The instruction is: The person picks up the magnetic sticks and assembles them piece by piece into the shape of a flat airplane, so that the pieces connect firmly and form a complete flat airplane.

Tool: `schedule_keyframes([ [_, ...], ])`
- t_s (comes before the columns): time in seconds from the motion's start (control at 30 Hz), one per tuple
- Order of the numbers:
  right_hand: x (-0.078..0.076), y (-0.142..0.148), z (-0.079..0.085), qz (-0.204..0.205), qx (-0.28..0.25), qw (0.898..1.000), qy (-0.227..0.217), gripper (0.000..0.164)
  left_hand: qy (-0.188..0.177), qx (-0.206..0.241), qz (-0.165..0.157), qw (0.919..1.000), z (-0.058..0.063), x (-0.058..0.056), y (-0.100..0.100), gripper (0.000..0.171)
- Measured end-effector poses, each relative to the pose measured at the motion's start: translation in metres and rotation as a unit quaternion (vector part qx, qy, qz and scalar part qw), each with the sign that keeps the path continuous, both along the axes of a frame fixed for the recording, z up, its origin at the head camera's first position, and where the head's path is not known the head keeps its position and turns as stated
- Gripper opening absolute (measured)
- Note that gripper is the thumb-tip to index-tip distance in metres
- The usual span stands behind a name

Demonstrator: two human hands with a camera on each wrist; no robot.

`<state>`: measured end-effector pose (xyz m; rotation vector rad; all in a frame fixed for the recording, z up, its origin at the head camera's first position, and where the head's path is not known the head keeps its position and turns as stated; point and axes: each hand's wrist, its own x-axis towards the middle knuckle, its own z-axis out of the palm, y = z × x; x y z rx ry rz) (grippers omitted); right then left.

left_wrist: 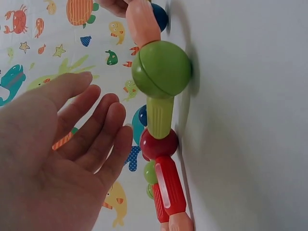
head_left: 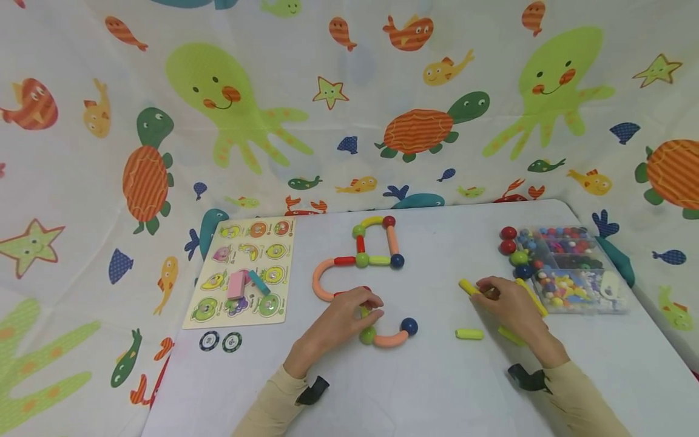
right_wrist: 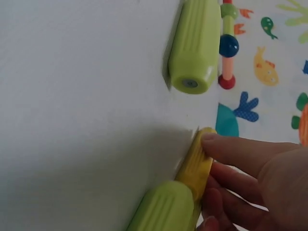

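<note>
My left hand [head_left: 345, 314] hovers with loosely bent fingers beside a chain of magnetic balls and rods. In the left wrist view, a gap shows between those fingers and the chain's green ball [left_wrist: 162, 69], lime rod [left_wrist: 160, 117] and red ball [left_wrist: 159, 143]. Past the green ball, a peach curved rod [head_left: 391, 340] leads to a blue ball [head_left: 409, 326]. Over on the right, my right hand [head_left: 513, 306] pinches a yellow rod [head_left: 468, 286] between thumb and fingers, low over the table. One lime rod [head_left: 469, 334] lies nearby; another lime rod [head_left: 511, 335] is partly hidden by the hand.
Behind the hands, the chain runs into a closed loop with a blue ball [head_left: 397, 261]. A fruit puzzle board [head_left: 284, 267] bears pink and teal blocks; two chips [head_left: 209, 341] lie below it. Loose balls [head_left: 508, 246] and a yellow rod [head_left: 532, 297] border a bead box [head_left: 617, 306].
</note>
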<state>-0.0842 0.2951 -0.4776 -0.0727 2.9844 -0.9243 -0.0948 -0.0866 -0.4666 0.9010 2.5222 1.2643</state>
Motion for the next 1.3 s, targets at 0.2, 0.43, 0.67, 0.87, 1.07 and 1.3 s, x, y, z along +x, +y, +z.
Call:
schedule_keyframes([
  [0.2, -0.006, -0.006, 0.000, 0.019, 0.047, 0.999, 0.005, 0.033, 0.007, 0.008, 0.001, 0.9999, 0.002, -0.002, -0.002, 0.020],
  [0.43, -0.007, -0.010, 0.000, 0.016, 0.051, 0.998, 0.017, 0.034, 0.016, 0.013, -0.003, 0.9998, 0.001, -0.002, -0.003, 0.019],
  [0.67, -0.012, -0.013, 0.003, 0.007, 0.029, 1.000, 0.008, 0.036, 0.010, 0.014, 0.000, 0.9998, -0.001, -0.002, -0.004, 0.020],
  [0.87, -0.018, -0.022, 0.008, 0.009, -0.006, 0.999, 0.031, 0.032, 0.016, 0.017, 0.000, 0.9997, -0.002, -0.003, -0.004, 0.019],
  [1.07, -0.024, -0.038, 0.013, 0.019, -0.051, 0.998, 0.023, 0.031, 0.019, 0.011, -0.005, 0.9998, -0.004, -0.004, -0.003, 0.019],
  [1.3, -0.029, -0.064, 0.010, 0.016, -0.083, 0.996, -0.034, 0.036, 0.017, 0.009, -0.003, 0.9998, -0.005, -0.003, -0.003, 0.019],
])
